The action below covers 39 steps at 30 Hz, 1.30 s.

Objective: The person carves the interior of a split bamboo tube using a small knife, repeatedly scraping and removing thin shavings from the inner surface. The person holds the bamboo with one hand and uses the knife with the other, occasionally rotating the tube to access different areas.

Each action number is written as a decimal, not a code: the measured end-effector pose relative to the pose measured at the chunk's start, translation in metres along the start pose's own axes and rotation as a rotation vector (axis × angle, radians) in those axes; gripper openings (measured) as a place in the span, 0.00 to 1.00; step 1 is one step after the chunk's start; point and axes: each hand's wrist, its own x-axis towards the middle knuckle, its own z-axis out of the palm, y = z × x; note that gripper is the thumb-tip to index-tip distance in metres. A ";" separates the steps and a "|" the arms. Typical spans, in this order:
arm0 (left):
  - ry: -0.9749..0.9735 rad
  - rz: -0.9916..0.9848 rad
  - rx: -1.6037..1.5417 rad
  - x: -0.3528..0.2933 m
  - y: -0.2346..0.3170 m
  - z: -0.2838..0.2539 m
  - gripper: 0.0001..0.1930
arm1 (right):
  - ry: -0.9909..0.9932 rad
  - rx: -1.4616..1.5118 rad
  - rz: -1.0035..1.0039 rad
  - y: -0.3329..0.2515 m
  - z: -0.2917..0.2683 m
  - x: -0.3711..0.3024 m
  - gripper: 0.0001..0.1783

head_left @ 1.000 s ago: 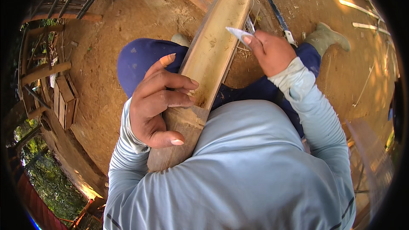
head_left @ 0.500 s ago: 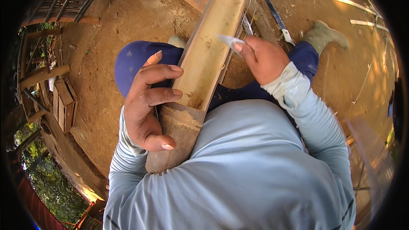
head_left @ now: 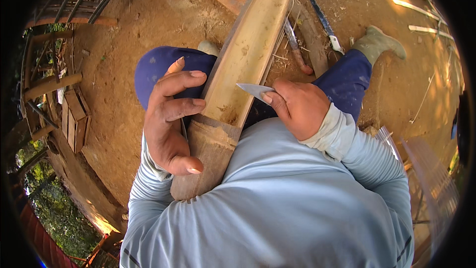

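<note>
One blade [head_left: 254, 90], gripped in the closed right hand [head_left: 305, 109], has come toward the body in the last half-second — so work seems to be shifting to the bamboo's [head_left: 250, 39] near end. The left hand [head_left: 171, 119] is spread open at its left edge, contact unclear. Pale and brown-flecked inside, the bamboo slants between the legs [head_left: 158, 69] — grey-brown end by the shirt [head_left: 297, 183].

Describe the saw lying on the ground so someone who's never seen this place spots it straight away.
Find the long trough running up the middle, then look right to the pale boot. The saw lies just left of that boot, handle end nearest it. Its white handle and long dark blade set it apart from the reddish-handled tool nearer the trough.
</note>
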 end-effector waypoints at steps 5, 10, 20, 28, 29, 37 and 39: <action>0.053 0.042 -0.027 -0.002 -0.002 0.002 0.43 | 0.133 -0.020 0.055 0.017 -0.004 0.020 0.20; 0.095 0.052 -0.047 -0.007 -0.006 0.002 0.43 | -0.006 0.019 -0.009 -0.001 -0.001 0.002 0.20; 0.201 0.067 -0.060 -0.020 -0.007 0.005 0.43 | -0.032 0.127 -0.004 0.009 -0.005 0.008 0.22; 0.209 0.079 -0.067 -0.022 -0.010 0.003 0.43 | -0.053 0.136 0.012 0.003 -0.002 0.007 0.18; 0.214 0.083 -0.072 -0.023 -0.010 0.002 0.43 | -0.054 0.132 0.008 0.003 -0.004 0.009 0.19; 0.199 0.098 -0.053 -0.023 -0.011 0.001 0.43 | -0.226 0.143 -0.053 -0.017 -0.006 0.005 0.22; 0.219 0.109 -0.066 -0.023 -0.010 0.002 0.43 | -0.071 0.120 0.005 0.002 -0.010 0.022 0.21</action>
